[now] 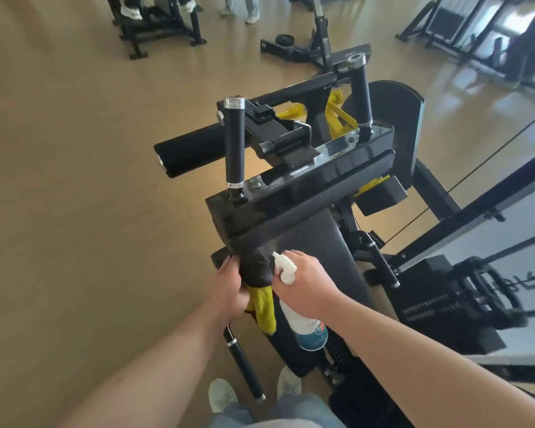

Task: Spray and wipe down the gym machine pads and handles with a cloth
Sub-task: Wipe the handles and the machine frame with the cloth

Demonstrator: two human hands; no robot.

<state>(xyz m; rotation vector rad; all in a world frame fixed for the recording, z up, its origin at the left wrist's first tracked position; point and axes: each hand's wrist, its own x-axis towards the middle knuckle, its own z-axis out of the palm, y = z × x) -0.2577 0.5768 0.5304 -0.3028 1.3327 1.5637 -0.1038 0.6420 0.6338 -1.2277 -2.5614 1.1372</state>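
Observation:
A black gym machine stands in front of me, with a long ribbed pad (322, 242) running towards me. Two upright black handles rise from its top, one on the left (234, 143) and one on the right (362, 91). A padded roller (192, 156) sticks out to the left. My left hand (229, 288) grips a grey and yellow cloth (260, 285) against the pad's near left corner. My right hand (306, 282) holds a white spray bottle (300, 310) by its neck, nozzle pointing at the cloth.
A low side handle (244, 366) juts out by my feet (223, 393). The weight stack and cable frame (454, 298) stand on the right. Other machines (158, 26) and people's legs (244, 7) are at the back. Open wooden floor (74, 180) lies to the left.

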